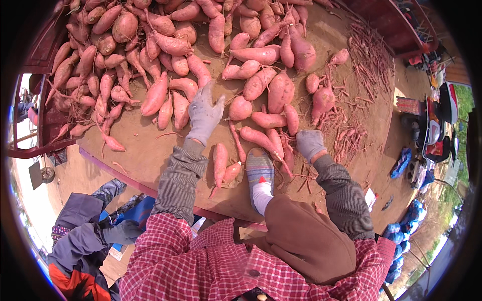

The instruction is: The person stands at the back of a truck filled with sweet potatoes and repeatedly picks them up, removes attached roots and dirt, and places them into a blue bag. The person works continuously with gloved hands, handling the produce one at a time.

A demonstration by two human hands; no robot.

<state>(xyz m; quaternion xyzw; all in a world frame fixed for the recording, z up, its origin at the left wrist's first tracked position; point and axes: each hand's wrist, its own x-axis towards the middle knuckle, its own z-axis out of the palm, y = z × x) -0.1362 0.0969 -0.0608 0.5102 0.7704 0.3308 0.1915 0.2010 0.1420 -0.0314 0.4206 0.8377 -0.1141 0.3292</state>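
My left hand, in a grey glove, has its fingers and thumb apart, with its fingertips beside the lower end of a sweet potato. My right hand, gloved too, is curled at the right edge of a cluster of sweet potatoes; whether it grips a root there cannot be told. Between my hands lie a round sweet potato and several long ones, such as one that points towards my foot. Two more lie nearer me. Right of them, a knobbly sweet potato has thin roots attached.
A large heap of sweet potatoes fills the far left of the dirt-covered cart bed. Thin loose roots lie at the right. My slippered foot stands on the bed. Another person's gloved hand is at lower left, beyond the edge.
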